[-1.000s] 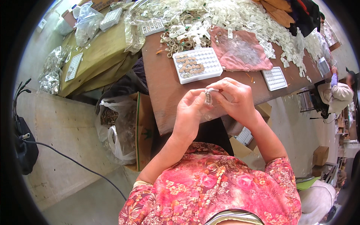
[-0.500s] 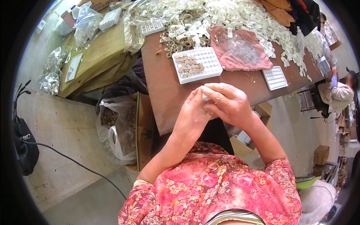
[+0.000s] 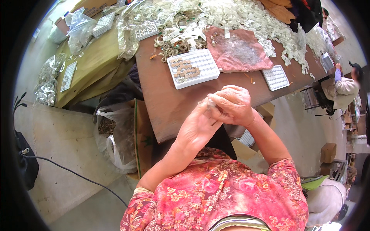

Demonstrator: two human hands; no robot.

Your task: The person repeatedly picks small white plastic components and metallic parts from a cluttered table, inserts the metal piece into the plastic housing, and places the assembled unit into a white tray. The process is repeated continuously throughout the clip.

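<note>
My left hand (image 3: 198, 125) and my right hand (image 3: 233, 104) meet above the near edge of the brown table (image 3: 165, 104). Both pinch one small clear plastic piece (image 3: 210, 102) between their fingertips. Just beyond the hands lies a white compartment tray (image 3: 193, 68) with several small brown round parts in its left cells. A pink cloth (image 3: 239, 50) with clear bits on it lies behind the tray to the right.
A big heap of clear plastic pieces (image 3: 231, 15) covers the table's far side. A second white tray (image 3: 275, 77) sits at the right. Plastic bags (image 3: 113, 134) and a cardboard box stand left of the table. Another person (image 3: 343, 86) sits at far right.
Both hands stayed together at the table edge. The small piece, held upright between the fingers a second ago, is now pinched closer under the right fingers.
</note>
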